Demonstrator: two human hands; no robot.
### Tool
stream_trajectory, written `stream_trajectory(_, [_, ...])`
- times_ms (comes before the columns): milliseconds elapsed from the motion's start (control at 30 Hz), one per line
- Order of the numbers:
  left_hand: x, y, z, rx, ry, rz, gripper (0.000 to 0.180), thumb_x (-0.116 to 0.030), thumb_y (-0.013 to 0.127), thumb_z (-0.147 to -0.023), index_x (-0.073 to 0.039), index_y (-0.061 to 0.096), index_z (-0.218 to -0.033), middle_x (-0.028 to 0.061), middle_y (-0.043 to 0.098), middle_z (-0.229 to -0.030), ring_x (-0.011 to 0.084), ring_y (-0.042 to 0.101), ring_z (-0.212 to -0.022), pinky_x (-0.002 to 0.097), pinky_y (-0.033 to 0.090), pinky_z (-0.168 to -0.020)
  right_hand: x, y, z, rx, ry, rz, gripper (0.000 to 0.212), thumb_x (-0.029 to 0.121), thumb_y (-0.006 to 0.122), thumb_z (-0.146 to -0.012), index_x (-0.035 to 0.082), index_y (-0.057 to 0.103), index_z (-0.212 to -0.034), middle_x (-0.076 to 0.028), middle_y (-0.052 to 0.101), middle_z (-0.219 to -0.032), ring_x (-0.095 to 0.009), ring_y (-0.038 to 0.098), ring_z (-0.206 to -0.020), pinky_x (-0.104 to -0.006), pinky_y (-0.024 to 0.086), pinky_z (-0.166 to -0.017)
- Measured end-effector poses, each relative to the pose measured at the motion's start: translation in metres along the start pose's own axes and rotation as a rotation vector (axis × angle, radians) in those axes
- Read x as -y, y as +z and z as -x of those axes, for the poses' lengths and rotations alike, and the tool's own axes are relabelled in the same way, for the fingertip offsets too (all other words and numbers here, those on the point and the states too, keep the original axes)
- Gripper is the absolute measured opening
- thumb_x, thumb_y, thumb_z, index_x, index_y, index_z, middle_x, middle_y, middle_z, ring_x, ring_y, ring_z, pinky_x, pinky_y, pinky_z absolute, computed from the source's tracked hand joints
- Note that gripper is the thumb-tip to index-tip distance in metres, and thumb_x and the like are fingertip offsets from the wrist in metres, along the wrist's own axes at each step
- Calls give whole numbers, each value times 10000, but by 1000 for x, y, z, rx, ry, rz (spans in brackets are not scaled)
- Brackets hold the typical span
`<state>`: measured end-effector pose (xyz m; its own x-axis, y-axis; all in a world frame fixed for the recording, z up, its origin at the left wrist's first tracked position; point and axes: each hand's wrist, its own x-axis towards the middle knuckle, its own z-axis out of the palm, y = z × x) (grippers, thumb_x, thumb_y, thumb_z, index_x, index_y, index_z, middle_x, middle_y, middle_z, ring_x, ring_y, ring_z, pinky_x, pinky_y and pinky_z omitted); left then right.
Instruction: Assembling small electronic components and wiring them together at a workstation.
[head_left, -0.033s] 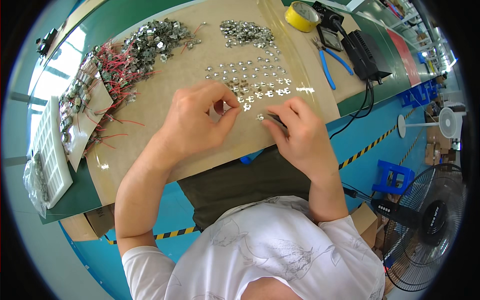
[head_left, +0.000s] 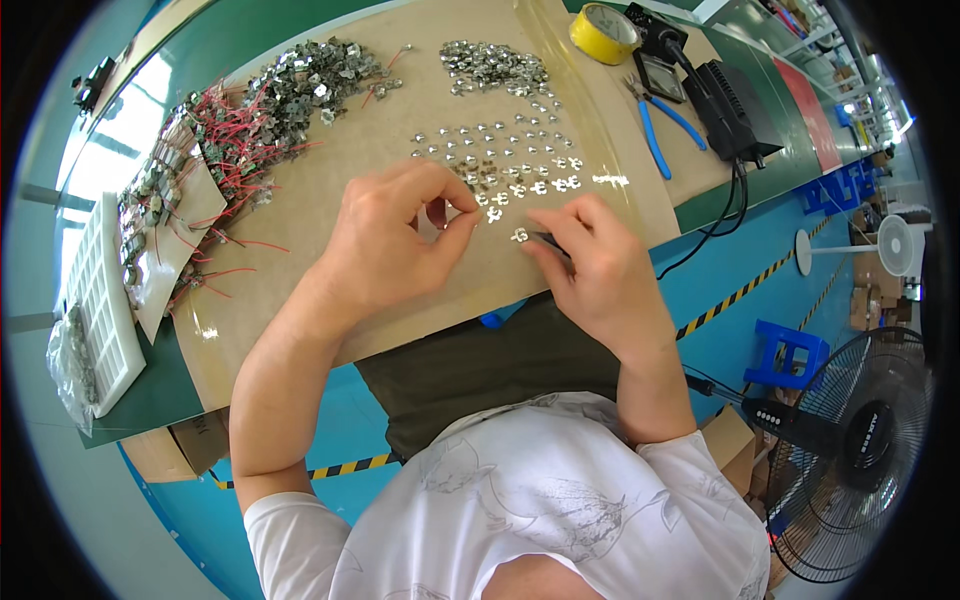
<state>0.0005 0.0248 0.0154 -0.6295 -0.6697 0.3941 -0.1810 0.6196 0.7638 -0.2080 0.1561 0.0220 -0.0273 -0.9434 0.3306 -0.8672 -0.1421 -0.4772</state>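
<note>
My left hand (head_left: 395,225) is closed in a pinch above the brown work sheet (head_left: 330,220); whatever is between its fingertips is too small to make out. Facing it, my right hand (head_left: 605,265) is closed around a slim dark tool (head_left: 553,241), mostly covered by the fingers. Just off the right fingertips is a small silver metal piece (head_left: 519,235); whether the tool touches it I cannot tell. Several similar bright pieces (head_left: 540,187) lie beyond the hands. Farther back, small metal parts (head_left: 490,140) stand in loose rows, with a heap of them (head_left: 492,66) behind.
At the left lies a pile of metal plates (head_left: 320,85) and parts with red wires (head_left: 235,135), near a white slotted tray (head_left: 105,300). Blue-handled pliers (head_left: 655,135), yellow tape (head_left: 604,32) and a black corded device (head_left: 725,110) sit at the back right. A black fan (head_left: 865,440) stands right.
My right fingers have shifted very slightly to the left. The left hand and the laid-out parts look the same.
</note>
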Motion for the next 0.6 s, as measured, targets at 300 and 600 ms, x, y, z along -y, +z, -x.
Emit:
stream_trajectory(300, [7, 1, -6, -244, 23, 4, 130, 3, 827, -815, -82, 743, -866, 16, 770, -822, 115, 674, -658, 263, 495, -536, -7, 8, -10, 44, -78, -49, 155, 36, 814, -934, 25, 731, -1065, -115, 651, -967, -307, 688, -791, -405, 555, -689])
stream_trajectory(600, [5, 0, -5, -339, -1, 75, 133, 3, 840, -821, -76, 742, -861, 11, 779, -831, 96, 664, -669, 257, 494, -531, -18, 13, -28, 75, -161, -93, 116, 36, 800, -945, 22, 722, -1030, -124, 652, -968, -323, 681, -821, -407, 555, -707])
